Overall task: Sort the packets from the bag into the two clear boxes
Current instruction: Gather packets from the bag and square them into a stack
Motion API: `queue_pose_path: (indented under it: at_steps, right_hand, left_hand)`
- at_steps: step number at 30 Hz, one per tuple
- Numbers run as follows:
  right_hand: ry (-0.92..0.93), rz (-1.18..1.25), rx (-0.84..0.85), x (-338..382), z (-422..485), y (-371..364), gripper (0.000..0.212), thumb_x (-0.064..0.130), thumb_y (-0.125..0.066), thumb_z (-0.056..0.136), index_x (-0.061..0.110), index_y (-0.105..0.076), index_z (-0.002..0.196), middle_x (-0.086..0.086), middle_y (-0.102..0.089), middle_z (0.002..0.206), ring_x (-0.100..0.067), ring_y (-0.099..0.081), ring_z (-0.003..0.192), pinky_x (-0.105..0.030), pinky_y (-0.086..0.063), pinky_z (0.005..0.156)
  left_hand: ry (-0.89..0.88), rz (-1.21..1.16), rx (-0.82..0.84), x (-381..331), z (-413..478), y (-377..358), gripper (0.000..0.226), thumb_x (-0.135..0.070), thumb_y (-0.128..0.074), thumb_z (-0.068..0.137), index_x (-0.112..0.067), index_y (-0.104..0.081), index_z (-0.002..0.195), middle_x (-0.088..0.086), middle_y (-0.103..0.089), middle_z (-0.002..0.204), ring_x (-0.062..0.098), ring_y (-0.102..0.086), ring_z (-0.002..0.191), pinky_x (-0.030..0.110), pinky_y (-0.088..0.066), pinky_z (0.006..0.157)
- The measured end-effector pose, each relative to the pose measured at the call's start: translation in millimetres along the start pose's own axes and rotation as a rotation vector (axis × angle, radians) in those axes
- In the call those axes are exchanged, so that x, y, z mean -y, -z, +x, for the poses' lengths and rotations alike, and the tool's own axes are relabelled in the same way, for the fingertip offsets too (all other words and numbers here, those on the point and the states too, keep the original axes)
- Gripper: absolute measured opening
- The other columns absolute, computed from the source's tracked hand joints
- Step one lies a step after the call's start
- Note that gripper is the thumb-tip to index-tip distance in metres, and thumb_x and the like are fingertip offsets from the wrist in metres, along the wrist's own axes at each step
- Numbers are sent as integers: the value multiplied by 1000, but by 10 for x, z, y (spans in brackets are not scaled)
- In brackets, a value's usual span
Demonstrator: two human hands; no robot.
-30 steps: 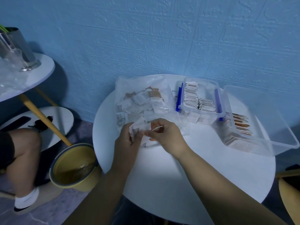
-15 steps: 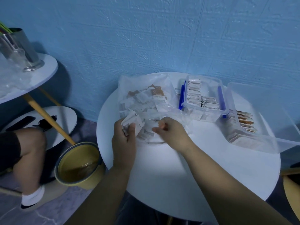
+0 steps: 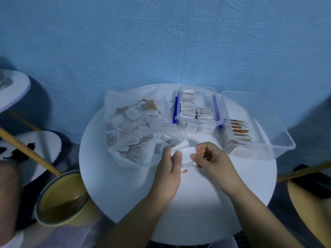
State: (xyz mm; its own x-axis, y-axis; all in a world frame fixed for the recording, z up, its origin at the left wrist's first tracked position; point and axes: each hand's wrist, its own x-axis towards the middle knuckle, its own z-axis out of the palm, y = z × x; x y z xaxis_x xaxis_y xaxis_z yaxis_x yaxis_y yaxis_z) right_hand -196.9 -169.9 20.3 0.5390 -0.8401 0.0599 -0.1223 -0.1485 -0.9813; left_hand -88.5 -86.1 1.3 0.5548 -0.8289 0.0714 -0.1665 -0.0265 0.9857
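Left hand (image 3: 170, 167) clamped on small stack of white packets (image 3: 182, 153), thumb on top; right hand (image 3: 209, 158) curled, pinching near edge of same stack, exact hold unclear. Held just above round white table (image 3: 179, 212), near mouth of clear bag (image 3: 132, 129) full of mixed packets. Best to peel one at a time, check colour, then drop: white ones seemingly to blue-latched box (image 3: 198, 106), brown to bigger clear box (image 3: 254, 126). Blue textured wall (image 3: 161, 42) behind, yellow bin (image 3: 60, 199) on floor.

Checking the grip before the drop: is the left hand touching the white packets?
Touching. The head view shows the left hand with its thumb pressed over the white packets.
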Motion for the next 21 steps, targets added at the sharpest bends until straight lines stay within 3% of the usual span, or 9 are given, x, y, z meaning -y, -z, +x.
queue_pose_path:
  at_steps: [3, 6, 8, 10, 12, 17, 21]
  right_hand:
    - [38, -90, -33, -49, -43, 71, 20, 2, -68, 78, 17, -55, 78, 6, -55, 73, -9, -50, 66, -20, -42, 64]
    - [16, 62, 31, -45, -78, 73, 26, 5, -64, 84, 22, -53, 101, 7, -59, 97, -5, -58, 90, -18, -46, 82]
    - [3, 75, 108, -36, -95, 37, 25, 19, -57, 91, 25, -51, 115, 5, -61, 111, -4, -58, 101, -18, -45, 90]
    - [4, 44, 108, -46, -118, -15, 21, 26, -49, 95, 23, -56, 114, 6, -64, 109, -4, -59, 101, -16, -45, 88]
    - [-11, 31, 37, -45, -126, -53, 20, 20, -43, 98, 20, -62, 103, 6, -67, 100, -4, -61, 93, -12, -44, 81]
    - [-24, 32, -7, -29, -119, -52, 26, 12, -42, 96, 17, -66, 88, 8, -66, 86, 4, -55, 72, -9, -40, 68]
    - [3, -7, 90, -49, -151, -58, 20, 16, -42, 98, 22, -60, 105, 12, -62, 106, 5, -55, 97, -6, -38, 83]
  left_hand:
    - [-32, 106, 82, 4, 16, -62, 20, -17, -49, 94, -23, -44, 112, -1, -60, 107, 1, -58, 85, 14, -47, 76]
    - [-144, 285, 93, 26, 61, -82, 39, -31, -46, 84, -16, -47, 120, 1, -58, 111, 16, -55, 99, 22, -41, 84]
    - [-185, 305, 113, 46, 66, -88, 43, -31, -46, 81, -16, -49, 121, -1, -58, 113, 18, -54, 101, 27, -43, 87]
    - [-208, 323, 106, 90, 63, -79, 45, -34, -48, 79, -16, -51, 120, -2, -59, 114, 16, -55, 103, 33, -45, 90]
    - [-210, 363, 90, 116, 58, -54, 44, -35, -50, 77, -16, -52, 117, -3, -60, 110, 17, -56, 103, 37, -46, 89]
    - [-264, 428, 74, 117, -2, -26, 46, -26, -55, 75, -12, -52, 118, -12, -57, 110, 16, -56, 106, 24, -40, 90]
    - [-298, 566, 53, 137, -17, -53, 44, -26, -46, 79, -13, -50, 121, 0, -60, 115, 22, -54, 107, 25, -37, 88]
